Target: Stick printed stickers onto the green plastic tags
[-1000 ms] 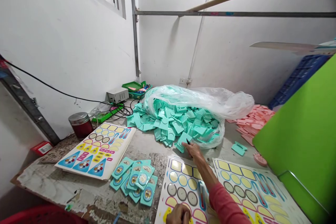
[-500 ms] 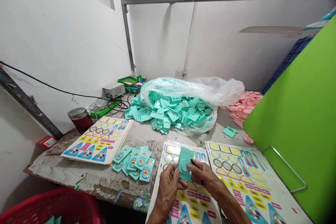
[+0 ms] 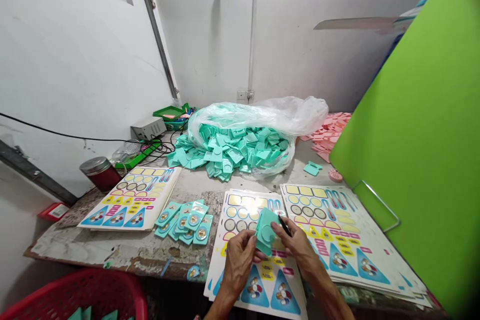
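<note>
Red basket: one, lower left of the frame, at least three teal pieces visible inside.
Left hand: one, lower centre; thumb and fingers clamped on the left and lower edge of the held teal piece.
Right hand: one, just right of it; fingers closed around one slim dark tool, thumb against the piece's right side.
Held teal piece: one, lower centre, tilted between both hands, above the middle sheet stack; raised round area visible on its face.
Sticker sheets: three stacks, namely the middle stack under the hands, the right stack at lower right and the left stack left of centre. Sheets per stack could not be counted.
Round sticker: one, at the table's near edge.
Stickered teal pieces: at least six, overlapping, between left and middle stacks.
Loose parts: one teal part and one pink part, right of centre, near each other.
Jar: one, metal-lidded, left.
Teal heap: too many to count, centre, partly inside one clear bag.
Pink heap: uncounted, right of the bag.
</note>
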`<action>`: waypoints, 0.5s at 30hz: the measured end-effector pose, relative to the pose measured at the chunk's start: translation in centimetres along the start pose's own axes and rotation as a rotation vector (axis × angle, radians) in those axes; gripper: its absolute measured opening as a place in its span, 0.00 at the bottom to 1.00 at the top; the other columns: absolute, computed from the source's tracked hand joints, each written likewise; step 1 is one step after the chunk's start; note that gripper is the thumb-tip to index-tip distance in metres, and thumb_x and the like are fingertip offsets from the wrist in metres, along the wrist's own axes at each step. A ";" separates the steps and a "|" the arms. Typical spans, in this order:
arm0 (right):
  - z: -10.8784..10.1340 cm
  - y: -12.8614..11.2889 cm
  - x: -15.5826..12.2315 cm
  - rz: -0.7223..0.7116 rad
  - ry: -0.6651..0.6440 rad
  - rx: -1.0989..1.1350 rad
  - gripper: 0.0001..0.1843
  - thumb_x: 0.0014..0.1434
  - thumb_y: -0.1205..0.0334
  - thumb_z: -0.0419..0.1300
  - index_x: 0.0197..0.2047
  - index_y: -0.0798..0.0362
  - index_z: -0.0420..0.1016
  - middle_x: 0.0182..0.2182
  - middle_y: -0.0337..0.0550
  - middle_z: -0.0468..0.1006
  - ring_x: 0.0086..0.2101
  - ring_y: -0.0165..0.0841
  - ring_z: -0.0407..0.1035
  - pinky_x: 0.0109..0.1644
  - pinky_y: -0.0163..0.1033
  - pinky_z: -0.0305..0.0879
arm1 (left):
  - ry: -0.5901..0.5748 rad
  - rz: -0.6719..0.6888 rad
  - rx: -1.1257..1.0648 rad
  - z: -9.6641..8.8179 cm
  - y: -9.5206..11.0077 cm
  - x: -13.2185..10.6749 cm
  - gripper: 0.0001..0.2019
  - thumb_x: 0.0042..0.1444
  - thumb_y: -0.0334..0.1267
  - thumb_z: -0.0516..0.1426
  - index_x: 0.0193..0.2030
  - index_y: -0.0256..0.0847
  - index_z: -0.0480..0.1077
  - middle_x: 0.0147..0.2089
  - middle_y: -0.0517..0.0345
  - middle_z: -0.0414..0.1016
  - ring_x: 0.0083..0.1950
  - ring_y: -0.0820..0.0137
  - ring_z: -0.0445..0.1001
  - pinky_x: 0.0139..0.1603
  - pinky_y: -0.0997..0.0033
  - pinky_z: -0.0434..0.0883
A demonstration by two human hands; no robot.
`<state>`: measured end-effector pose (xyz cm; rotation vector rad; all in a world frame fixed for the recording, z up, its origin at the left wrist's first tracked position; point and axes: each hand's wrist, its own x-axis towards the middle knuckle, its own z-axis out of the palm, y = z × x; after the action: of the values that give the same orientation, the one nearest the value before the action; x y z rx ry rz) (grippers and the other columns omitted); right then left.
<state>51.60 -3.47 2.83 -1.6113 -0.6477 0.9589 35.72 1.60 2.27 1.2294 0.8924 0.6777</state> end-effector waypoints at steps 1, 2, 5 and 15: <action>-0.1 0.1 0.1 -0.047 0.000 -0.033 0.32 0.41 0.37 0.67 0.41 0.54 0.74 0.26 0.38 0.72 0.28 0.32 0.64 0.31 0.36 0.61 | 0.002 -0.010 -0.011 0.0 0.0 0.1 0.20 0.53 0.53 0.57 0.38 0.34 0.72 0.27 0.54 0.79 0.26 0.65 0.78 0.27 0.70 0.73; -0.1 0.3 0.2 -0.087 0.012 -0.061 0.32 0.41 0.38 0.68 0.41 0.55 0.74 0.27 0.39 0.73 0.29 0.33 0.65 0.33 0.37 0.61 | 0.007 -0.019 -0.016 0.0 0.0 0.1 0.20 0.52 0.54 0.58 0.37 0.35 0.71 0.25 0.55 0.78 0.25 0.66 0.78 0.26 0.71 0.73; -0.4 0.9 0.3 -0.099 0.098 -0.064 0.29 0.43 0.38 0.67 0.37 0.55 0.74 0.24 0.37 0.68 0.26 0.30 0.60 0.30 0.36 0.58 | 0.018 -0.068 -0.058 0.1 0.1 0.1 0.22 0.49 0.55 0.59 0.36 0.35 0.70 0.23 0.58 0.76 0.22 0.66 0.77 0.24 0.70 0.73; -1.5 0.5 -1.7 -0.131 0.103 0.118 0.24 0.46 0.39 0.67 0.34 0.52 0.73 0.20 0.33 0.57 0.22 0.26 0.47 0.24 0.35 0.47 | -0.004 -0.164 -0.103 0.2 0.5 0.5 0.22 0.44 0.55 0.61 0.32 0.34 0.70 0.16 0.58 0.72 0.20 0.63 0.76 0.23 0.68 0.73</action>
<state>51.99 -5.72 2.92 -1.4847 -0.6065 0.7978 36.20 2.02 2.70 1.0533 0.9325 0.5826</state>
